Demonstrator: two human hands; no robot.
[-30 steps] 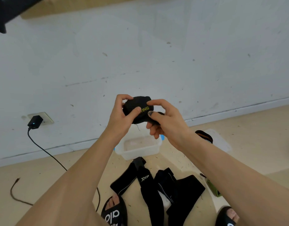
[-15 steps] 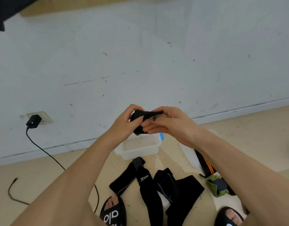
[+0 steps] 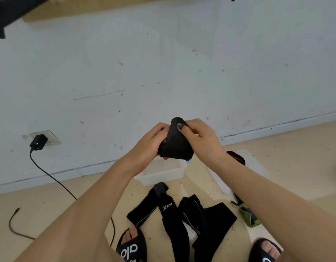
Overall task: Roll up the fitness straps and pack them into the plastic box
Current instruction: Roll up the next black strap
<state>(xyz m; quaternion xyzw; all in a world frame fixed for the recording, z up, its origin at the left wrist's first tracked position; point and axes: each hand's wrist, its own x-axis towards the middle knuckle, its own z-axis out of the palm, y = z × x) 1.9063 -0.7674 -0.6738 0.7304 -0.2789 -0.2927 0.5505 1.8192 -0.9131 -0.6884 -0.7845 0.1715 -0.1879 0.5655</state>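
A black rolled fitness strap is held in the air by both hands, above the clear plastic box that stands on the floor by the wall. My left hand grips the roll from the left and below. My right hand presses on it from the right, thumb on top. Several black straps lie unrolled on the floor in front of the box, one marked XTEP. Another dark strap lies on the box lid to the right.
A black charger sits in a wall socket at left, its cable trailing across the floor. A green pouch lies at the right. My feet in black slides are at the bottom edge.
The roll has turned in my hands and now shows a broad black face. My right hand has shifted from covering its top to gripping its right side.
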